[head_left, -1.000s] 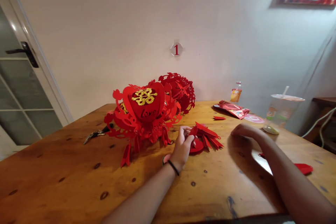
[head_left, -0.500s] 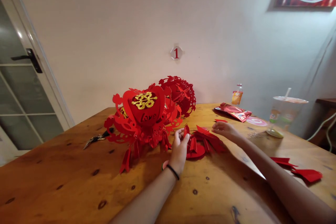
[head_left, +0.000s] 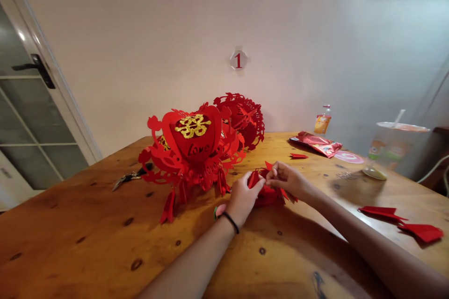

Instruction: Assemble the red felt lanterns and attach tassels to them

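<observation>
A red folded tassel piece [head_left: 252, 179] is held between the thumb and fingers of my left hand [head_left: 243, 196]. My right hand [head_left: 286, 181] meets it from the right, thumb and fingers pinched together; what they grip is too small to make out. Beneath both hands lies a pile of red decoration parts [head_left: 267, 196], partly covered by them. Left of my left hand stands a red lantern [head_left: 198, 149] with a gold glitter character, "Love" lettering and hanging red tassels [head_left: 168, 208]. Behind it leans another round, lacy red piece [head_left: 245, 119].
Pliers [head_left: 128, 179] lie at the left of the wooden table [head_left: 87, 252]. At the right are a red foil packet [head_left: 317, 144], an orange-labelled bottle [head_left: 322, 120], a plastic cup with a straw [head_left: 389, 147] and loose red tassel pieces [head_left: 421, 232]. One red strip [head_left: 299, 156] lies near the packet.
My right hand has moved left from beside the small red strip to the tassel piece in my left hand, and its fingers have closed. The view has shifted slightly.
</observation>
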Tool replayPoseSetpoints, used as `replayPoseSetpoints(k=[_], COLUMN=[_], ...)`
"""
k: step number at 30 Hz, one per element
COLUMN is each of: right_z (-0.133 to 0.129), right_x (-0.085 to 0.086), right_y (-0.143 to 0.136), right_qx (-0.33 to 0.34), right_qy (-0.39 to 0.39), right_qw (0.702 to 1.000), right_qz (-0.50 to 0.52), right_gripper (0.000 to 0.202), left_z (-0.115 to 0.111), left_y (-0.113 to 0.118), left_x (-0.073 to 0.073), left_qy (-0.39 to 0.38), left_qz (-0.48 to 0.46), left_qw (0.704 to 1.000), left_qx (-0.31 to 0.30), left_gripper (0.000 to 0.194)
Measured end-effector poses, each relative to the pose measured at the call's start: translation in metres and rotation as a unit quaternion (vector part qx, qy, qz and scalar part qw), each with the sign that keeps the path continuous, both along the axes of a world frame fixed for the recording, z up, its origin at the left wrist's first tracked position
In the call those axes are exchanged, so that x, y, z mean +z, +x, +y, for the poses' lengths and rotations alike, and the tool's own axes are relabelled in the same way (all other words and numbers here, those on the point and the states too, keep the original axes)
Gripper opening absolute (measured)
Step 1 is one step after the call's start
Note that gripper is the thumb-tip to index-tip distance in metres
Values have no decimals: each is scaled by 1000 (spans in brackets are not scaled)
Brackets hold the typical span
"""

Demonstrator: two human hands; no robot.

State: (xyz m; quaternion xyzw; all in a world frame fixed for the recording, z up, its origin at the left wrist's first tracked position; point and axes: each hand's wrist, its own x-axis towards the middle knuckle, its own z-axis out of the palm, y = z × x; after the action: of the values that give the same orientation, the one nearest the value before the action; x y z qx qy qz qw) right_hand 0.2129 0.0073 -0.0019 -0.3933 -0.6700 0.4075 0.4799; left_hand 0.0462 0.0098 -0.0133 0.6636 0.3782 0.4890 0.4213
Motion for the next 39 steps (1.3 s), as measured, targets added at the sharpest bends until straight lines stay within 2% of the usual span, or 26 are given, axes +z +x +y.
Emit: replayPoseSetpoints(k=[4,9,15,21,25,31,36,39], right_z=[-2,-7,-5,-8,-12,-13,-17,-21], right_x=[1,4,-2,-1,3,1,-1,-1], right_y=[0,-4,-12,-18,-23,-25,-27,-28], right_qx=[16,18,24,15,0,-31,-100,-110], right_qy=[-10,-8,31,21,36,62,53,32], right_qw=[1000,1000,998,996,995,991,990,991], right_qz=[0,23,50,85,91,111,81,71], right_gripper=[38,33,34,37,38,38,27,27], left_z=[-1,-1,0,-1,0,-8,-16,-16], left_y=[-2,-3,-1,1,2,5,7,7], left_x=[2,4,-2,-1,1,6,11,11], left_qy=[50,48,11,12,-12,-111,-120,-109], left_qz=[12,76,5,-10,-62,-172,-211,-205], left_qw=[999,996,1000,999,998,978,967,969], left_qx=[9,13,25,32,14,-36,-76,-88], left_gripper=[16,17,18,11,11,17,21,23])
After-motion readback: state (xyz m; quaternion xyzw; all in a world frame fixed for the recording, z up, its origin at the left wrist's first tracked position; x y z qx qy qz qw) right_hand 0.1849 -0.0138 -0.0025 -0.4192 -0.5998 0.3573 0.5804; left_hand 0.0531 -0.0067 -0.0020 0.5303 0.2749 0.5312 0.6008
